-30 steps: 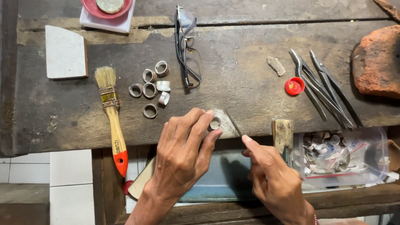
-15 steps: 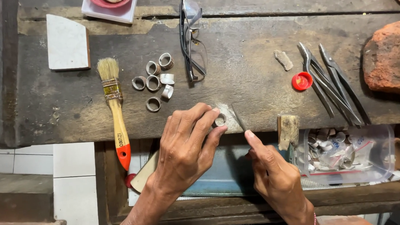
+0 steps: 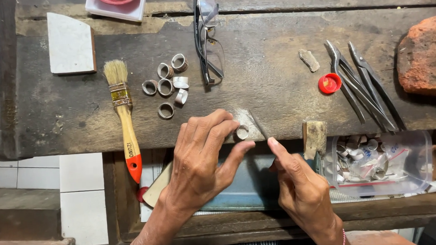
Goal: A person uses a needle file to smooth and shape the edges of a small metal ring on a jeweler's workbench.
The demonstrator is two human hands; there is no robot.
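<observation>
Little has shifted: left hand (image 3: 200, 160) still pinches a small silver metal ring (image 3: 242, 132) on the worn wooden worktop (image 3: 275, 84); right hand (image 3: 301, 187) grips a thin metal file (image 3: 259, 125), which could slip onto fingertips.

**Ring held at the desk edge**

The left hand (image 3: 200, 163) pinches a small metal ring (image 3: 242, 132) against the near edge of the worn wooden desk (image 3: 275, 84). The right hand (image 3: 301, 187) holds a thin file (image 3: 259, 125) just beside the ring. Farther left lie more rings (image 3: 169, 85) and a paintbrush (image 3: 123, 117); glasses (image 3: 208, 38) lie beyond, pliers (image 3: 360, 87) to the right.
</observation>
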